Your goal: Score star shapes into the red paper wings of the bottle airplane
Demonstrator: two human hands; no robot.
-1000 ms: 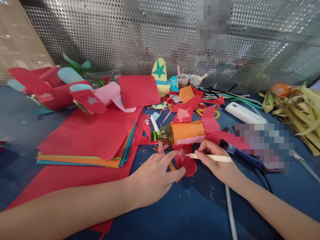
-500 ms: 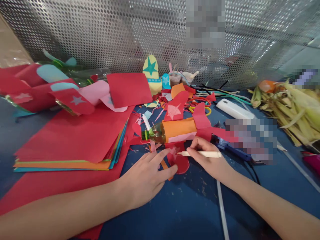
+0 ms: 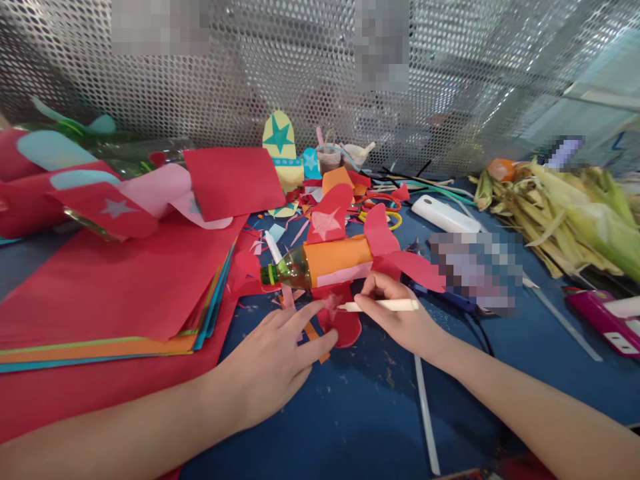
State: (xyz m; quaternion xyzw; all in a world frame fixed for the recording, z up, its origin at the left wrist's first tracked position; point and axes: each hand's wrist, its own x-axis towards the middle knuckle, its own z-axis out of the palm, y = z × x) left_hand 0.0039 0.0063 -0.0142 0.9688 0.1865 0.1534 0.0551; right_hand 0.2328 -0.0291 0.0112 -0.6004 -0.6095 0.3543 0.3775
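A plastic bottle (image 3: 295, 268) lies on its side, wrapped in orange paper (image 3: 340, 255) with a pink strip, its green cap pointing left. Red paper wings stick out from both sides, and red paper pieces form its tail end. My right hand (image 3: 395, 320) pinches a cream-coloured marker pen (image 3: 395, 305), its tip at the pale star (image 3: 330, 305) on the near wing (image 3: 347, 330). With fingers spread, my left hand (image 3: 275, 363) touches that wing around the star. The far wing (image 3: 329, 217) bears a pink star.
Stacked coloured paper (image 3: 125, 280) lies left, near red and blue paper crafts. Paper scraps, yellow-handled scissors (image 3: 393, 220) and a white device (image 3: 445, 215) lie beyond the bottle. Corn husks (image 3: 540, 220) and a magenta object (image 3: 600, 320) are right. A perforated metal screen (image 3: 300, 73) stands behind.
The camera view has turned slightly right, so everything sits further left in the picture. Both hands keep nearly the same place on the near wing, the pen tip still at the star.
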